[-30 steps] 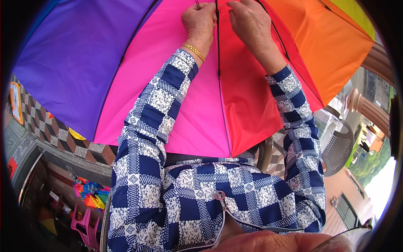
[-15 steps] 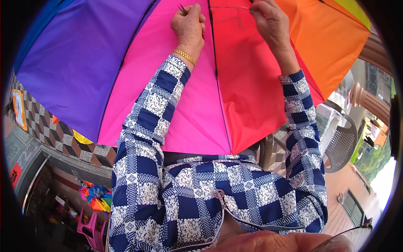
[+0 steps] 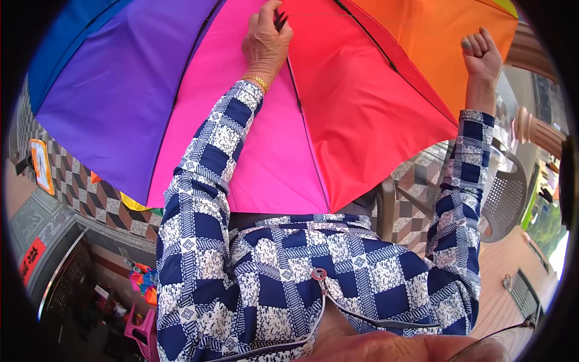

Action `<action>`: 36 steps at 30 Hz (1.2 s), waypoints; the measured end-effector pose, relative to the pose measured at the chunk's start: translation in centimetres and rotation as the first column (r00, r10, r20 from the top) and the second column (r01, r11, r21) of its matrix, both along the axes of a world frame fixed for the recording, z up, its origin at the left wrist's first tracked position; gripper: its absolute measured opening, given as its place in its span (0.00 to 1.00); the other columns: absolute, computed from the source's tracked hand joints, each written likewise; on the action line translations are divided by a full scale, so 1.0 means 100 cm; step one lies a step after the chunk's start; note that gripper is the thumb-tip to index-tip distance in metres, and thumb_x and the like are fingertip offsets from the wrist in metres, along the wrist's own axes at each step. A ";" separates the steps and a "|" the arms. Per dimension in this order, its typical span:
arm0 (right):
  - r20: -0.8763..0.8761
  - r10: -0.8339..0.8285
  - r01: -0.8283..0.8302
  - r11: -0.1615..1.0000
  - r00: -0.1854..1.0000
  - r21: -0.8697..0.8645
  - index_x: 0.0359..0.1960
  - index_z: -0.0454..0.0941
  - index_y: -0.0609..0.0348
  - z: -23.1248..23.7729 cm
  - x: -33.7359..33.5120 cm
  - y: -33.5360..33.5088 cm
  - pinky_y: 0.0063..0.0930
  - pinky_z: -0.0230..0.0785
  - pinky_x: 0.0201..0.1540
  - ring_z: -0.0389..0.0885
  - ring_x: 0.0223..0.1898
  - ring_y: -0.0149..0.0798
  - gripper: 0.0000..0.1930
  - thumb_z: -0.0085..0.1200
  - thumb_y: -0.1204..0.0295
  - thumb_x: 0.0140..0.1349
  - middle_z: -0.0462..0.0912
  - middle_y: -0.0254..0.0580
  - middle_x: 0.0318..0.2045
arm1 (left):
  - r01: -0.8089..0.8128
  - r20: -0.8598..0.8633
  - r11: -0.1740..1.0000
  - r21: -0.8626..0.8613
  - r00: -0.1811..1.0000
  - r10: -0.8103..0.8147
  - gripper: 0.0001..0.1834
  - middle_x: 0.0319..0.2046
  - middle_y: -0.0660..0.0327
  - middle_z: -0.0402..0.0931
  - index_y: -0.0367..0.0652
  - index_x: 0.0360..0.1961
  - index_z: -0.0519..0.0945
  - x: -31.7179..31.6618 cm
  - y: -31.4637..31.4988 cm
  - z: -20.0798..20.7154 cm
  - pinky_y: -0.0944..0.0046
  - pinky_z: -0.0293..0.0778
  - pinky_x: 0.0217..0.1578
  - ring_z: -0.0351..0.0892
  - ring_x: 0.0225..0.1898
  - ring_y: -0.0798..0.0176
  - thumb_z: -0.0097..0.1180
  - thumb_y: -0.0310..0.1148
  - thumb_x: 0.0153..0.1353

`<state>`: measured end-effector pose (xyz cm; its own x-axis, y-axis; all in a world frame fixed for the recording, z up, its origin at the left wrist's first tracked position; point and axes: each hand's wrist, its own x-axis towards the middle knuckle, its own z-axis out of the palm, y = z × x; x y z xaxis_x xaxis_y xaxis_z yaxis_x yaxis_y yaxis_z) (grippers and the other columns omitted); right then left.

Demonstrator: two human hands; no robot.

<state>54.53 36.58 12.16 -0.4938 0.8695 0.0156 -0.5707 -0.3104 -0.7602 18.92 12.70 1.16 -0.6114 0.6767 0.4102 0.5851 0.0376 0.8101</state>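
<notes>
A multicoloured umbrella canopy (image 3: pixel 247 163) is spread over my lap, its thin dark ribs (image 3: pixel 295 84) on the side facing me. At the pink and red panels' seam, my left hand (image 3: pixel 265 42) is closed around a small dark pointed tool (image 3: pixel 280 20). Its exact kind is partly hidden by the fingers. Out to the right, my right hand (image 3: pixel 482 53) is raised with its fingers pinched together. From near the left hand a fine thread (image 3: pixel 325 15) stretches across the red panel towards it, fading over the orange. Any needle is too small to make out.
A grey perforated plastic chair (image 3: pixel 506 196) stands to the right on the patterned tile floor (image 3: pixel 416 175). Lower left are a pink plastic stool (image 3: pixel 142 332) and a colourful fabric pile (image 3: pixel 145 280). An orange-edged board (image 3: pixel 42 166) stands at the left.
My right hand has swung out right and slightly down from the red panel, drawing the thread across. The left hand has stayed near the seam and turned slightly. The canopy has shifted a little.
</notes>
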 end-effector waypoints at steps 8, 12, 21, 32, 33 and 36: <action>0.004 0.339 -0.337 0.933 0.941 0.128 0.37 0.74 0.60 0.033 -0.062 -0.060 0.23 0.66 0.31 0.72 0.26 0.30 0.04 0.49 0.74 0.64 0.73 0.32 0.24 | 0.073 -0.190 0.960 -0.271 0.973 -0.128 0.08 0.33 0.51 0.70 0.45 0.36 0.78 0.002 0.009 0.041 0.52 0.72 0.31 0.74 0.36 0.46 0.58 0.31 0.53; 0.498 -0.072 -0.139 0.917 0.864 0.373 0.35 0.77 0.58 -0.008 -0.114 -0.097 0.19 0.70 0.35 0.76 0.30 0.26 0.03 0.53 0.75 0.61 0.78 0.32 0.28 | 0.118 -0.330 0.988 -0.096 0.933 -0.144 0.05 0.29 0.57 0.73 0.42 0.31 0.79 -0.004 0.037 0.051 0.58 0.71 0.28 0.76 0.30 0.55 0.58 0.30 0.53; 0.652 -0.015 -0.332 0.851 0.758 0.407 0.47 0.78 0.62 -0.059 -0.193 -0.146 0.22 0.70 0.34 0.74 0.28 0.23 0.14 0.54 0.77 0.58 0.76 0.29 0.24 | 0.439 0.464 0.897 -0.051 0.806 -0.368 0.05 0.18 0.67 0.74 0.39 0.24 0.79 0.037 0.048 0.096 0.72 0.66 0.24 0.69 0.22 0.75 0.57 0.28 0.54; 0.292 -0.387 0.350 0.921 0.875 0.171 0.35 0.75 0.60 -0.065 -0.211 -0.145 0.19 0.71 0.36 0.75 0.31 0.25 0.04 0.48 0.79 0.61 0.77 0.32 0.28 | 0.191 0.913 0.981 0.018 0.397 -0.094 0.04 0.14 0.67 0.67 0.45 0.25 0.77 0.004 0.063 0.061 0.69 0.67 0.20 0.70 0.17 0.67 0.58 0.29 0.55; 0.298 -0.387 0.351 0.921 0.872 0.170 0.35 0.75 0.60 -0.065 -0.208 -0.142 0.19 0.71 0.36 0.75 0.31 0.25 0.04 0.48 0.79 0.61 0.77 0.32 0.28 | 0.193 0.915 0.981 0.015 0.392 -0.091 0.04 0.14 0.67 0.67 0.45 0.25 0.77 0.008 0.062 0.062 0.69 0.67 0.20 0.70 0.17 0.67 0.58 0.29 0.55; 0.013 -0.389 0.389 0.919 0.921 -0.068 0.36 0.72 0.56 -0.053 -0.196 -0.140 0.25 0.72 0.36 0.76 0.30 0.30 0.04 0.46 0.79 0.63 0.78 0.35 0.29 | 0.189 0.878 0.977 0.101 0.444 -0.177 0.06 0.17 0.65 0.70 0.43 0.28 0.74 0.014 0.054 0.070 0.71 0.60 0.14 0.65 0.15 0.73 0.58 0.30 0.57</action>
